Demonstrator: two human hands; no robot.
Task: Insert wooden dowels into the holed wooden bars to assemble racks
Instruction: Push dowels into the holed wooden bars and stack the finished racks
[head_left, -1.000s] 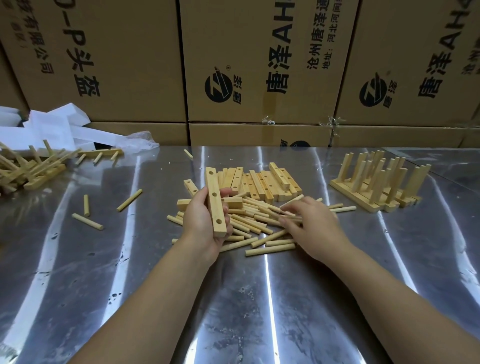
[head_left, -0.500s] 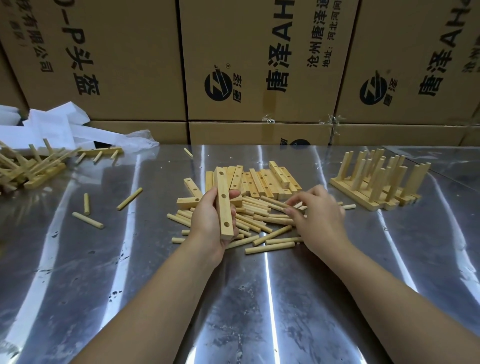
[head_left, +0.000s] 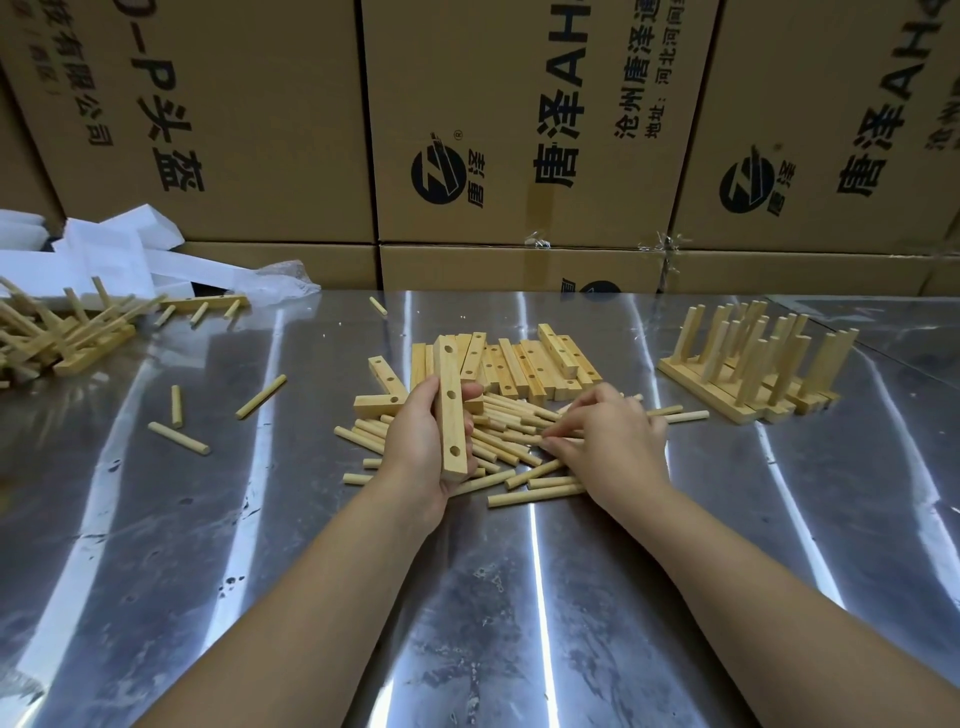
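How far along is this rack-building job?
Done: finished racks stand far right, another pile far left. In hand: the left hand grips a holed bar with no dowels in it; the right hand reaches into the loose dowels. Left: the stack of bars behind them.

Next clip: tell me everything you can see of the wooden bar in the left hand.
The wooden bar is a pale, square-edged strip of light wood, with two round holes showing on its facing side, both empty. The left hand grips its near half, thumb on one edge and fingers behind, holding it pointing away above the loose dowels.
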